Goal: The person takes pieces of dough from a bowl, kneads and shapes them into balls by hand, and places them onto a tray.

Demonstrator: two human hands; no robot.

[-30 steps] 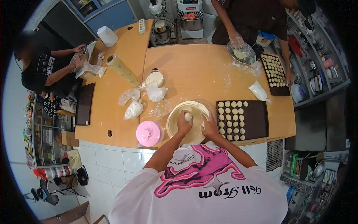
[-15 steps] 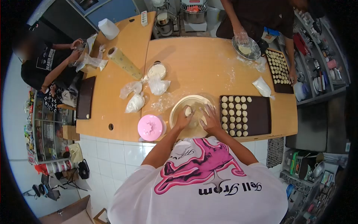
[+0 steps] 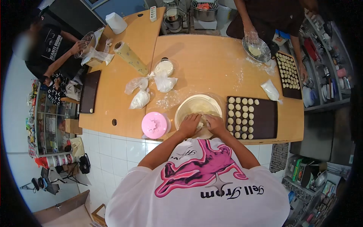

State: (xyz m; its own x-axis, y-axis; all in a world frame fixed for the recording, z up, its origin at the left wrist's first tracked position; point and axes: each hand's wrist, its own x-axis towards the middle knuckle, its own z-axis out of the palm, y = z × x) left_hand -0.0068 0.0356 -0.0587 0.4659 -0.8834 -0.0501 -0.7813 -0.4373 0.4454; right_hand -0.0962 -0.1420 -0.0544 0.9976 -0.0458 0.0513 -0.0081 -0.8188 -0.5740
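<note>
A cream bowl [image 3: 181, 109] sits at the table's front edge, before my body. Inside its near side, my left hand [image 3: 191, 124] curls its fingers over pale dough [image 3: 200, 123]. From the opposite side, my right hand [image 3: 214, 124] closes on the dough as well, its fingertips almost meeting those of the left. Much of the dough is hidden beneath the fingers. Just right of the bowl lies a dark baking tray [image 3: 263, 121], with rows of small round dough balls [image 3: 238, 114] on its left part.
A pink-lidded container [image 3: 155, 125] stands left of the bowl. Behind are flour bags [image 3: 140, 99], a tub [image 3: 164, 67] and a film roll [image 3: 130, 58]. A co-worker's hand [image 3: 251, 36] works in a metal bowl [image 3: 266, 54]; another person [image 3: 51, 49] handles a clear bowl at left.
My hands have come together at the bowl's near side. The right hand, spread before, has closed; the left has turned over the dough. The person at left now lifts a clear bowl.
</note>
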